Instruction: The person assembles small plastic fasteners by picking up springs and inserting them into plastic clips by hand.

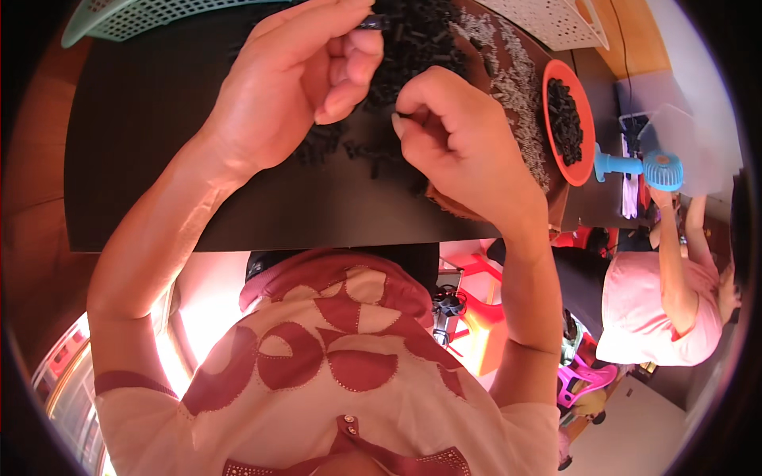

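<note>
Grip of the left hand [300, 73] pinches a glossy black piece [369, 23] at twelve o'clock; the right hand [470, 136] curls, its hold impossible to tell. Being small and smooth, the piece could slip into the matching black heap [417, 51], while a brushing knuckle could scatter grainy, silvery bits [516, 89] at one o'clock.

we pinch a small glossy black piece [370, 23] in our left hand [305, 75]; our right hand [472, 135] curls near heaped black pieces [419, 49].
</note>
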`<state>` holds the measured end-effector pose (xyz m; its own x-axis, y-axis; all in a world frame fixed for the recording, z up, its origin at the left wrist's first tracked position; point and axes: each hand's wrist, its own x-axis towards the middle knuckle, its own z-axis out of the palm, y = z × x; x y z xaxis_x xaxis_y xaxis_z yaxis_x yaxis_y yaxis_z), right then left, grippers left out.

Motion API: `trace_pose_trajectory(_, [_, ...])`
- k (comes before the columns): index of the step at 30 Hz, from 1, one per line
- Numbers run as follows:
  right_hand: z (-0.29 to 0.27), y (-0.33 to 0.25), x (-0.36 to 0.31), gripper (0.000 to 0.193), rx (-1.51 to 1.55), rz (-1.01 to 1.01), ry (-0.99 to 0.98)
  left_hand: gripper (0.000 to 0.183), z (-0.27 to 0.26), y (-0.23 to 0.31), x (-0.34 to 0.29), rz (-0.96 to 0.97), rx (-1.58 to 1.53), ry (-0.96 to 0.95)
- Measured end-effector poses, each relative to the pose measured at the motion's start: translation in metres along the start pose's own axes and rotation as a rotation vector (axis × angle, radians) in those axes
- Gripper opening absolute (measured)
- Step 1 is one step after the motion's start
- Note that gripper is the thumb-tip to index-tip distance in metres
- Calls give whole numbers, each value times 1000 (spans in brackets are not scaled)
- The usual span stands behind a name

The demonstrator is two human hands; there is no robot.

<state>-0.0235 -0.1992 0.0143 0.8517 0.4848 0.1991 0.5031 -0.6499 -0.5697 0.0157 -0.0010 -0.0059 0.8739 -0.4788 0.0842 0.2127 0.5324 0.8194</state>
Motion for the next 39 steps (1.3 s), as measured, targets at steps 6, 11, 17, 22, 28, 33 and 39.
trace_pose_trajectory(6, [0, 6, -6, 13, 545, 172, 181, 31, 4, -3, -5, -59, -20, 53])
trace_pose_trajectory(11, [-7, -6, -1, 10, 747, 259, 274, 31, 8, -3, -7, -79, 5, 61])
trace_pose_trajectory(17, [-15, -8, -2, 11, 937, 254, 348, 27, 5, -1, -8, -151, -45, 51])
trace_pose_trajectory(22, [-14, -16, -2, 14, 906, 278, 358, 24, 4, -1, -9, -190, -72, 52])
trace_pose_trajectory(28, [-6, -21, -4, 11, 801, 178, 415, 24, 5, -1, -11, -201, -91, 25])
trace_pose_trajectory(33, [-4, -28, -3, 7, 918, 182, 414, 23, 10, 2, -14, -210, -31, -9])
trace_pose_trajectory(39, [1, -30, -2, 7, 917, 112, 407, 24, 11, -1, -16, -177, 14, -49])
